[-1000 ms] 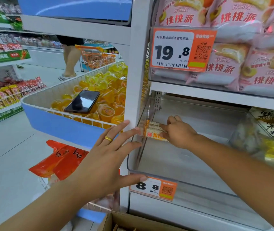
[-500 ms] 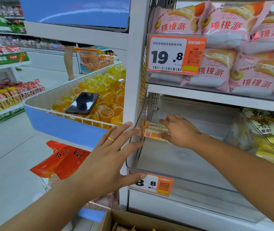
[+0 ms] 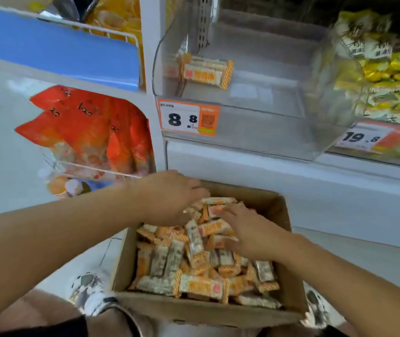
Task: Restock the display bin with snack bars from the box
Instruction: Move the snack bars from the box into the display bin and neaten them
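A brown cardboard box (image 3: 206,311) stands on the floor below the shelf, heaped with several orange-and-white snack bars (image 3: 189,268). Both my hands are down in the box. My left hand (image 3: 169,198) reaches over the far left corner, its fingers stretched onto the pile. My right hand (image 3: 247,231) lies spread on the bars in the middle of the box. Neither hand plainly grips a bar, and the fingertips are blurred. Above, the clear display bin (image 3: 242,110) holds a small stack of bars (image 3: 206,71) in its back left corner.
An 8.8 price tag (image 3: 188,119) hangs on the bin's front. To the right is another clear bin of yellow packets (image 3: 386,69). Red snack bags (image 3: 84,125) sit in a wire rack at left, under a blue basket (image 3: 60,52). My shoes flank the box.
My right hand has left the stack in the bin and my left hand has left the shelf post. Both dropped into the box, and my view tilted down.
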